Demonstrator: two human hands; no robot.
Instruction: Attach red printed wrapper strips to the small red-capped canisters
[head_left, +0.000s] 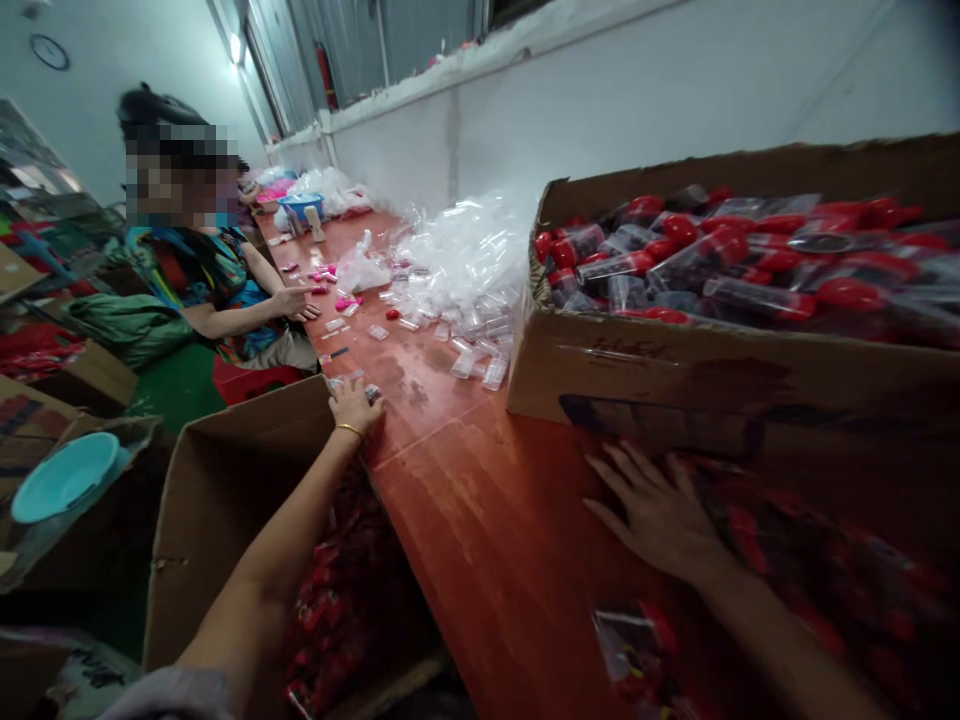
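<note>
table [480, 520]: long red-brown top, glossy and damp-looking in patches; a slick surface could let small pieces skate off the near edge.
big box [720, 385]: cardboard, on the table at right, heaped to the rim with red-capped clear tubes [705, 255]; its near wall bows a little, so a push from below might tip tubes over the side.
floor box [225, 500]: open carton just beside the table's left edge, red packets inside; its flap stands close to the left arm and could be knocked.
plastic heap [469, 250]: clear bags and small clear cases piled mid-table, spilling toward the big box; loose, light, likely to slide if brushed.
co-worker [225, 290]: seated further along the left side, one hand on pink pieces; well apart from the person's own hands.
right hand [660, 515]: palm down, fingers spread wide, holding nothing, flat over red packets [787, 560] just below the big box's front wall; the picture is blurred here, so contact with the box cannot be told.
left hand [354, 405]: stretched far out at the table's edge, fingers curled over a small clear piece [371, 392]; whether it is truly gripped I cannot tell. At that reach, the piece could slip off the edge into the floor box.
</note>
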